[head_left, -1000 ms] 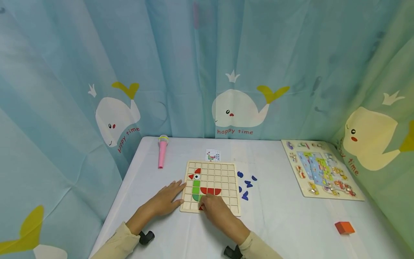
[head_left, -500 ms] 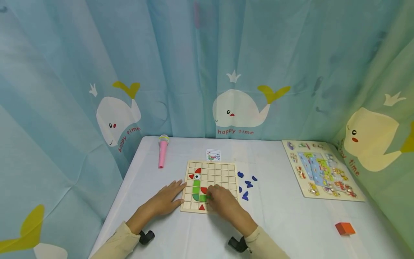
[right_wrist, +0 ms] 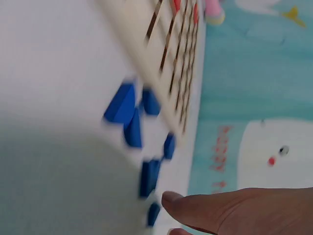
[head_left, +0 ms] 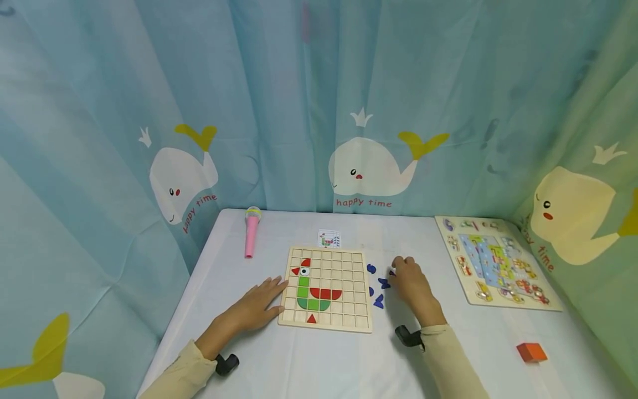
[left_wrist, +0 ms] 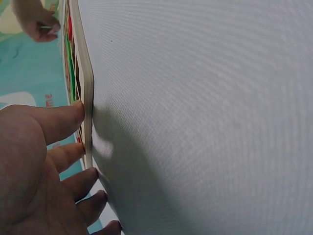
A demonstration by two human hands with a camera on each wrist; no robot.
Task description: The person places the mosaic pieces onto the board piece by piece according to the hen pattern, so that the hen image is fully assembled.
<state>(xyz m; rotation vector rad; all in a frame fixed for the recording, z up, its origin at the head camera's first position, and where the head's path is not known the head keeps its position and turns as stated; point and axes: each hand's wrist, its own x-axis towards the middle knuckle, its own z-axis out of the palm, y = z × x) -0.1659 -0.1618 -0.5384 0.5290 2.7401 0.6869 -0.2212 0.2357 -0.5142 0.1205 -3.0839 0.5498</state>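
Note:
A wooden grid board (head_left: pixel 349 321) bears a bird figure of flat red, green and white pieces, among them a red triangle (head_left: pixel 311 319) in the bottom row and a dark green quarter circle (head_left: pixel 325 305). My left hand (head_left: pixel 256 305) lies flat with spread fingers, its thumb and fingertips against the board's left edge (left_wrist: pixel 88 83). To the right of the board, my right hand (head_left: pixel 411 282) reaches down over the farthest blue piece (head_left: pixel 392 272). In the right wrist view its thumb (right_wrist: pixel 195 208) is straight, close beside that blue piece (right_wrist: pixel 153 214) and apart from it.
Several more blue pieces (head_left: pixel 379 301) lie along the board's right side. Behind the board is a small pattern card (head_left: pixel 329 239). A pink toy microphone (head_left: pixel 251 235) lies back left, a picture puzzle board (head_left: pixel 498 299) back right, an orange block (head_left: pixel 531 352) front right.
My right hand has left the bottom of the board and moved right to the blue pieces. The dark green quarter circle now shows at the figure's lower right. My left hand stays put.

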